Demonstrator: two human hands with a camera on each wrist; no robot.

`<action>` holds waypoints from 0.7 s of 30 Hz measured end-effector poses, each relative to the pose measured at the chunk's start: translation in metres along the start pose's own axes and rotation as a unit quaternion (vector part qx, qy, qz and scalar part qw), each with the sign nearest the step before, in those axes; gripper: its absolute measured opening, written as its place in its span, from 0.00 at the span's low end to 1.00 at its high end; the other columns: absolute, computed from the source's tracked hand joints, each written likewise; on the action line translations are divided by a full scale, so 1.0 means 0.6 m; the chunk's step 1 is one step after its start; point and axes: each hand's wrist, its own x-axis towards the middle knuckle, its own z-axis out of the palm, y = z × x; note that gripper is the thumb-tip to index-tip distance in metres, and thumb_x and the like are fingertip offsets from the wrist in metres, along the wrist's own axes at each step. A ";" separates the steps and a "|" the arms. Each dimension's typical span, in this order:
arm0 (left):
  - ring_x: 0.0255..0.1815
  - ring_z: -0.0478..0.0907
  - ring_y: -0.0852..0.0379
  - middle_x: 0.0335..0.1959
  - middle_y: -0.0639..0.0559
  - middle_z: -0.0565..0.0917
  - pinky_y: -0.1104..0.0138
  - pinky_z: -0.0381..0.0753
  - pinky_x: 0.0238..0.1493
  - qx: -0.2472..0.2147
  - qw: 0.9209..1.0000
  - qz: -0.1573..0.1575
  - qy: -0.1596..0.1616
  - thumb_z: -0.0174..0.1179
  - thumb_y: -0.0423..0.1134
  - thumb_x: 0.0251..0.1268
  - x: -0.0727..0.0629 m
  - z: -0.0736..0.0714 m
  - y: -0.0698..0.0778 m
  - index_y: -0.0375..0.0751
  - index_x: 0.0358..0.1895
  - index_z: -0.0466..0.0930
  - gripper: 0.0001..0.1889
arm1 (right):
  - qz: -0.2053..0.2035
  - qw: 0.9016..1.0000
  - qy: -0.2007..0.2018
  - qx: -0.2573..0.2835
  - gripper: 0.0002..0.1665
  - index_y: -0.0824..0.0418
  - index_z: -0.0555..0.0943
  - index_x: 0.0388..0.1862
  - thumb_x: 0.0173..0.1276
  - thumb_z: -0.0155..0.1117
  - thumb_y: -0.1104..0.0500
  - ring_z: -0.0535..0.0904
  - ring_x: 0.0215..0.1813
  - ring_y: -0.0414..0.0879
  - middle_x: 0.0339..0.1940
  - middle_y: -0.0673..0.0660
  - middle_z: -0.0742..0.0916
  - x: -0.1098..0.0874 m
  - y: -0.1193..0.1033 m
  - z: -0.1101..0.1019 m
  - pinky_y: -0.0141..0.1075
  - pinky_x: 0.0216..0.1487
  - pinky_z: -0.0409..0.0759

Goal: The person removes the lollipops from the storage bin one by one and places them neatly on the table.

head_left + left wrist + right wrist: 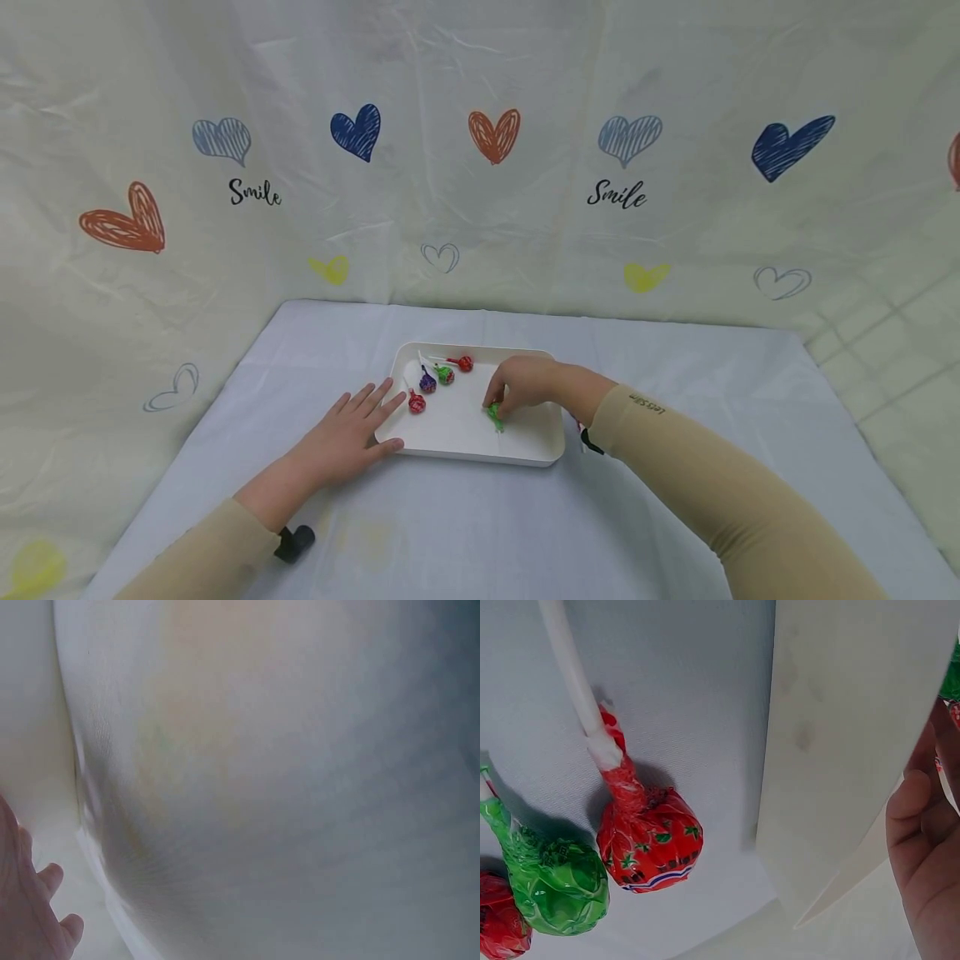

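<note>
My right hand [521, 383] reaches over the right half of a white tray [450, 433]. Thumb and fingers pinch a green-wrapped lollipop [495, 417] close over the tray floor; part of it is hidden by the hand. My left hand [341, 442] lies with fingers spread, fingertips and thumb at the tray's left rim. In the tray's left half are several lollipops: a red one [417, 403], a purple one [427, 382], a green and red one [445, 375] and another red one [466, 363]. The left wrist view catches only the edge of the left hand [34, 900].
Beside the tray's right wall [840, 750], a red lollipop [651, 840], a green lollipop [562, 889] and another red one [499, 915] lie on the white tablecloth. The right forearm mostly hides them in the head view. A curtain [480, 208] printed with hearts hangs behind the table.
</note>
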 end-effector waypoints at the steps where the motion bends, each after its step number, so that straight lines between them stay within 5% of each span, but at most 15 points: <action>1: 0.80 0.43 0.42 0.82 0.51 0.45 0.41 0.43 0.75 0.000 1.000 -0.001 -0.001 0.50 0.68 0.68 0.000 0.000 0.000 0.57 0.80 0.49 0.42 | -0.001 1.000 0.001 -0.003 0.11 0.39 0.89 0.44 0.62 0.75 0.51 0.77 0.42 0.37 0.36 0.37 0.85 0.000 0.001 0.000 0.35 0.47 0.77; 7: 0.80 0.43 0.42 0.82 0.51 0.45 0.40 0.43 0.75 -0.002 1.000 -0.003 -0.001 0.50 0.69 0.67 0.001 -0.001 -0.001 0.58 0.80 0.49 0.43 | -0.002 1.000 0.007 -0.015 0.17 0.41 0.87 0.52 0.63 0.74 0.51 0.77 0.43 0.37 0.37 0.38 0.85 0.000 0.003 0.001 0.35 0.47 0.77; 21: 0.80 0.44 0.41 0.82 0.50 0.45 0.40 0.43 0.75 -0.003 1.000 0.002 0.000 0.50 0.68 0.68 0.000 -0.001 0.000 0.57 0.80 0.50 0.42 | -0.009 1.000 0.014 -0.012 0.12 0.40 0.89 0.46 0.63 0.74 0.51 0.77 0.43 0.37 0.37 0.37 0.85 -0.003 0.007 0.001 0.36 0.51 0.78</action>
